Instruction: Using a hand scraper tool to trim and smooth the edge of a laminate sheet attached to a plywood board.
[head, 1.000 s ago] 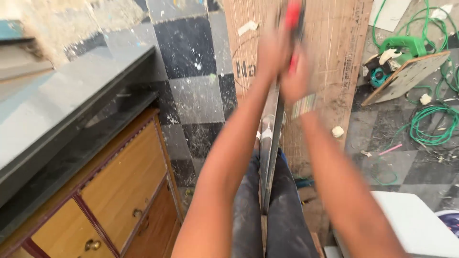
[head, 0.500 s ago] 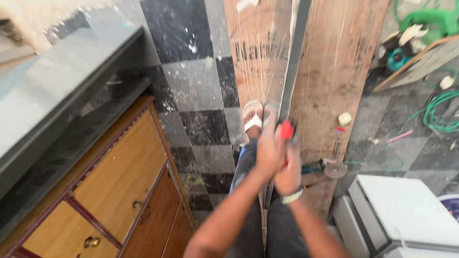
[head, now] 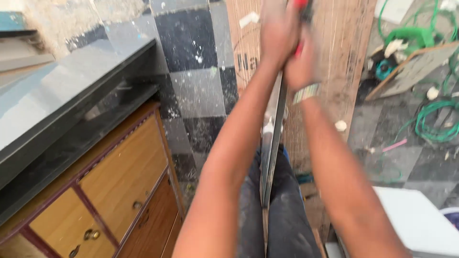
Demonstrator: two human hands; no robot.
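Overhead, I saw both arms stretched forward, left hand (head: 277, 33) and right hand (head: 301, 64) clasped around a red-handled tool (head: 301, 5) above the board (head: 344, 71).

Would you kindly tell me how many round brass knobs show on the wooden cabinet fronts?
3: one knob on the middle drawer, one knob on the lower-left drawer, and another just below it at the frame edge. Others may lie outside the frame.

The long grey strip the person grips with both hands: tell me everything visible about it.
The grey strip is long, thin and flat, metal by its look, standing on edge and running from between the person's legs up toward the hands. Its top end meets a red handle, mostly hidden and blurred. The left hand and right hand clasp around that end. It lies over a wooden board on the floor.
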